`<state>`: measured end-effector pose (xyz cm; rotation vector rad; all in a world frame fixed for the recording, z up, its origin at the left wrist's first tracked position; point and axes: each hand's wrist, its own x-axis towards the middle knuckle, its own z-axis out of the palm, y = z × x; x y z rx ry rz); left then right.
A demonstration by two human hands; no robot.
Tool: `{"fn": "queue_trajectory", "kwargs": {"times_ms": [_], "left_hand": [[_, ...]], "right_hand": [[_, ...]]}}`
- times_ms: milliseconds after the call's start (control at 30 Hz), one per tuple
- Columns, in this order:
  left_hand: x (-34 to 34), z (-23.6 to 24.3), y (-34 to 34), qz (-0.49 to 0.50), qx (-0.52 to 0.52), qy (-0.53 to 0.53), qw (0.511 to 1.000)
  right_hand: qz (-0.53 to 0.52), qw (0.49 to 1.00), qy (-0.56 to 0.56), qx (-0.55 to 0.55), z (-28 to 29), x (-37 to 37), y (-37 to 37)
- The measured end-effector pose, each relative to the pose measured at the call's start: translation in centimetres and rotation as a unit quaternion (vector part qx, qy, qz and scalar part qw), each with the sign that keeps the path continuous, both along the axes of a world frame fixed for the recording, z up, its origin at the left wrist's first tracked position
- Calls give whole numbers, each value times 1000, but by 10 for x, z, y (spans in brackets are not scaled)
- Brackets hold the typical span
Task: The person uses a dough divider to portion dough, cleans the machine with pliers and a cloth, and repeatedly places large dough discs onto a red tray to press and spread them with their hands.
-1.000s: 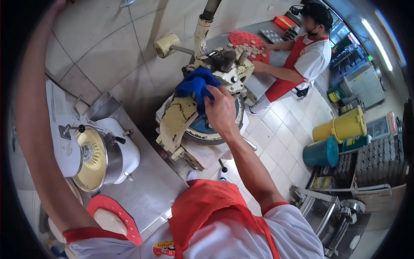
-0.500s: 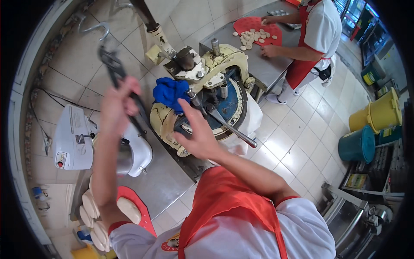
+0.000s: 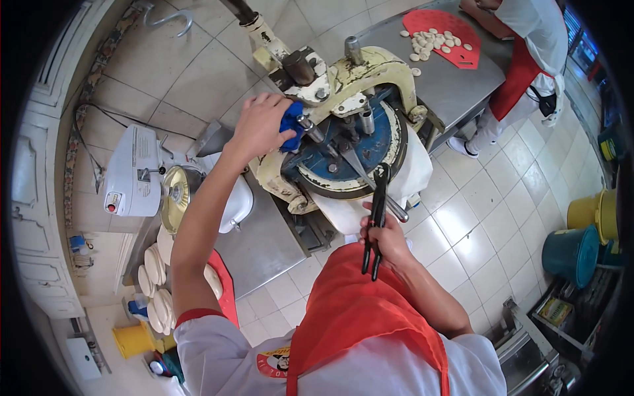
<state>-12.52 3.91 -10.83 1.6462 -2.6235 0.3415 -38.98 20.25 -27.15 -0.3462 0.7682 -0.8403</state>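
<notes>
In my right hand (image 3: pixel 386 239), low in front of my apron, is a pair of black pliers (image 3: pixel 378 208), its jaws upward and its handles hanging down. The jaws overlap the metal lever (image 3: pixel 370 179) of the press in the picture; whether they touch it I cannot tell. My left hand (image 3: pixel 264 125) is closed over a crumpled blue cloth (image 3: pixel 292 129) at the left side of the press, beside an upright metal post. The heavy press (image 3: pixel 350 148) has a worn cream frame and a round blue plate. White cloth (image 3: pixel 416 162) drapes around its base.
A white mixer (image 3: pixel 142 171) with a yellowish bowl stands left on a steel table. Flat dough pieces (image 3: pixel 155 264) lie near a red board (image 3: pixel 226 290). At the upper right, a co-worker (image 3: pixel 535 46) stands beside small dough pieces on another red board (image 3: pixel 465 56). Buckets (image 3: pixel 569 256) stand far right.
The pliers have passed from my raised left hand to my right hand. My left hand has come onto the blue cloth; my right has drawn back toward me. The co-worker's hands have left the dough.
</notes>
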Motion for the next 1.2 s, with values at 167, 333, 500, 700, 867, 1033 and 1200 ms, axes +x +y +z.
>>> {"fn": "queue_trajectory", "kwargs": {"times_ms": [167,333,500,700,867,1033,1200], "left_hand": [[25,14,13,-92,79,-54,991],[47,-7,21,-140,29,-9,990],[28,-8,14,-57,12,-53,997],[39,8,6,-43,87,-139,986],[62,28,-25,-180,216,-37,959],[93,31,-35,-184,269,149,934],[96,2,-27,-142,190,235,942]], "right_hand": [[-1,999,51,17,-22,-18,18],[-50,992,89,74,-20,-14,28],[-72,991,94,62,-16,6,31],[-129,980,130,82,3,42,37],[-173,971,124,108,-8,43,52],[-200,962,134,125,-6,44,63],[-211,955,151,143,5,45,62]]}}
